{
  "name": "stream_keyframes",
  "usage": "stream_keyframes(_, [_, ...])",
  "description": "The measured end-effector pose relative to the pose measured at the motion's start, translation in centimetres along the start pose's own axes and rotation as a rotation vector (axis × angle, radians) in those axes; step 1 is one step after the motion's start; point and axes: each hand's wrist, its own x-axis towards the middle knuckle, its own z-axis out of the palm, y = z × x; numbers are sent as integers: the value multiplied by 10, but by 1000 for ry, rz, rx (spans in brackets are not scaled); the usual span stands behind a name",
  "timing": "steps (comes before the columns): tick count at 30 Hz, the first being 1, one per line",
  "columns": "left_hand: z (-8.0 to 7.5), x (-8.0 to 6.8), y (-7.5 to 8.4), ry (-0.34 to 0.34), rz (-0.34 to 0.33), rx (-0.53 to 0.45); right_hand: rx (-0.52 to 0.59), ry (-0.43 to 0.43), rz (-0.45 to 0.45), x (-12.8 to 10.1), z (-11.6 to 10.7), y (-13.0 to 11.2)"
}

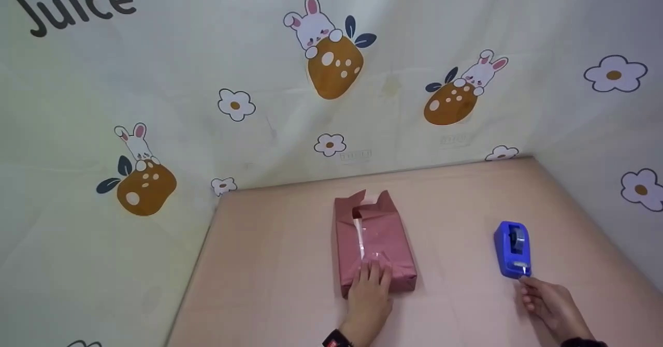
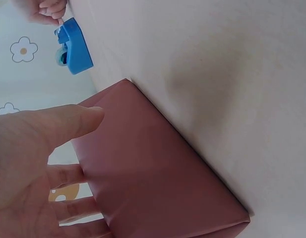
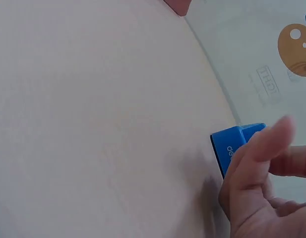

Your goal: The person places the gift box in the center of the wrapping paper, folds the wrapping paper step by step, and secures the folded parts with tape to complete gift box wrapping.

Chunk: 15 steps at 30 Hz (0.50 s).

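A box-shaped package in dark pink wrapping paper (image 1: 383, 238) lies on the table, its far end showing loose, raised paper flaps. A strip of clear tape (image 1: 359, 238) runs along its top. My left hand (image 1: 370, 298) rests its extended fingers on the near part of the top; in the left wrist view the thumb (image 2: 86, 121) lies over the near side. To the right stands a blue tape dispenser (image 1: 510, 251) with a roll of clear tape (image 1: 517, 239). My right hand (image 1: 554, 305) is at its front edge, thumb and forefinger pinching the tape end, which the fingertips mostly hide.
The table (image 1: 274, 264) has a pale pinkish cover. Behind it and at both sides hangs a light curtain (image 1: 207, 52) printed with rabbits, orange fruit and flowers. The stretch of table between the package and the dispenser separates my two hands.
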Motion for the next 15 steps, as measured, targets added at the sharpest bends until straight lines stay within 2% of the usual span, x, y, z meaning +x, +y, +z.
stream_keyframes(3, [0,-1,0,20,-3,-12,15,-9,-4,-1,-1,2])
stream_keyframes(9, [-1,0,1,14,0,-2,-102,14,-33,2,0,3])
stream_keyframes(15, [-1,-1,1,29,-2,27,-168,15,12,12,-2,-2])
